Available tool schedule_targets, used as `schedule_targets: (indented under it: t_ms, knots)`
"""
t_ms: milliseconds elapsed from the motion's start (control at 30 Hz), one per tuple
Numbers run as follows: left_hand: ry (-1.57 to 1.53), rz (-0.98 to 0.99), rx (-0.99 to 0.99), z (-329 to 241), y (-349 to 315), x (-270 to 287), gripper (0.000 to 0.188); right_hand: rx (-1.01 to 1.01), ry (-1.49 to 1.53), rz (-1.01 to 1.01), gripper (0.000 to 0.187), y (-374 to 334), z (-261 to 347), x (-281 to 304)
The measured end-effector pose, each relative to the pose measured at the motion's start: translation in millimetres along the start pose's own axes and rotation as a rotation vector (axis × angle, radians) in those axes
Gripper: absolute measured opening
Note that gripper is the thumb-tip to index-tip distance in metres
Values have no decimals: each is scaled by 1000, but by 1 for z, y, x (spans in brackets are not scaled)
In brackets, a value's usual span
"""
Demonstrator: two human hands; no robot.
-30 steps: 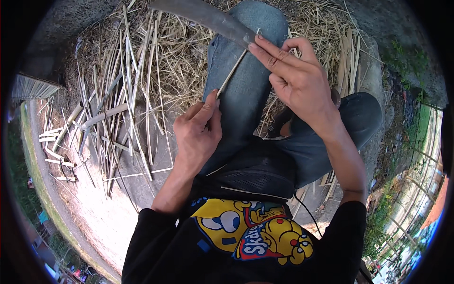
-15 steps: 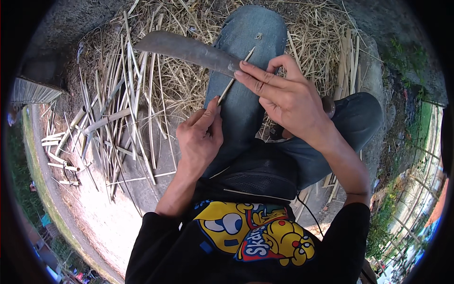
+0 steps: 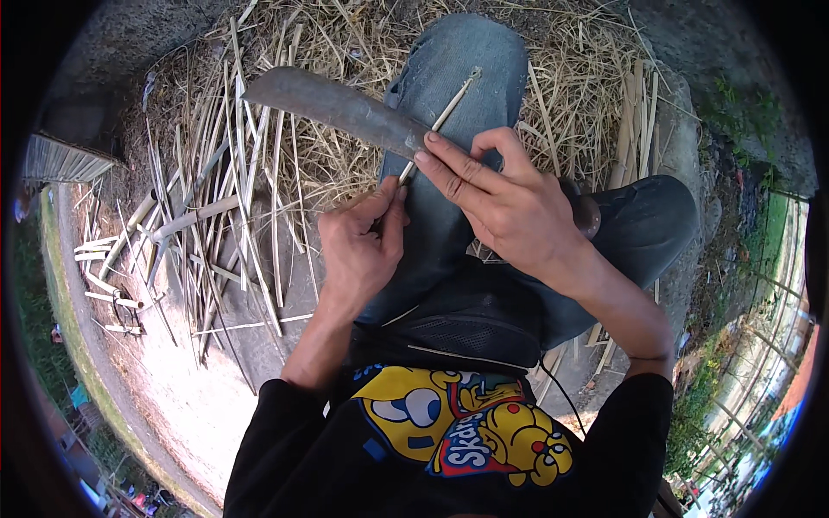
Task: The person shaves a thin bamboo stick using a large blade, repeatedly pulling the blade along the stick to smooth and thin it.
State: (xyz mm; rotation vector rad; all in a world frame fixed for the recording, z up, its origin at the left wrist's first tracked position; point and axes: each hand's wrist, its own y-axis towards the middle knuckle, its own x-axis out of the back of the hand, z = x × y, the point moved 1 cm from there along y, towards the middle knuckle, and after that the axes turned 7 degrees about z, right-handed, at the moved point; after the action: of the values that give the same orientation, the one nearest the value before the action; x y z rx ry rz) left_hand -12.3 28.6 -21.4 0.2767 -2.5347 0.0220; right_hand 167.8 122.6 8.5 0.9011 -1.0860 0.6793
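My left hand (image 3: pixel 358 246) is closed, pinching the lower end of a thin pale bamboo stick (image 3: pixel 451 107) between thumb and fingers. The stick slants up over my jeans-clad raised leg, its tip near a small curled shaving by the knee. Across it lies the dark curved blade of a machete (image 3: pixel 332 105), pointing to the upper left. My right hand (image 3: pixel 509 203) grips the machete, two fingers laid along the blade close to the stick. A rounded brown part (image 3: pixel 587 214), seemingly the handle end, shows beside the right wrist. The rest of the handle is hidden by the hand.
Long split strips (image 3: pixel 246 190) lie in a loose pile at left, with short cut bamboo pieces (image 3: pixel 117 300) beyond them. Dry shavings (image 3: pixel 570 95) cover the ground around my knee. More strips (image 3: pixel 635 121) lie at right. A black bag (image 3: pixel 471 332) rests on my lap.
The stick has slid farther up along my leg, its tip now near the knee. My left hand has come closer to the blade, and the machete has shifted slightly down and left.
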Motion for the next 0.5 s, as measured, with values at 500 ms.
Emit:
schedule_targets:
  t_ms: [500]
  knots:
    - [88, -96, -130, 4, -11, -9, 25, -51, -51, -89, 49, 9, -22, 12]
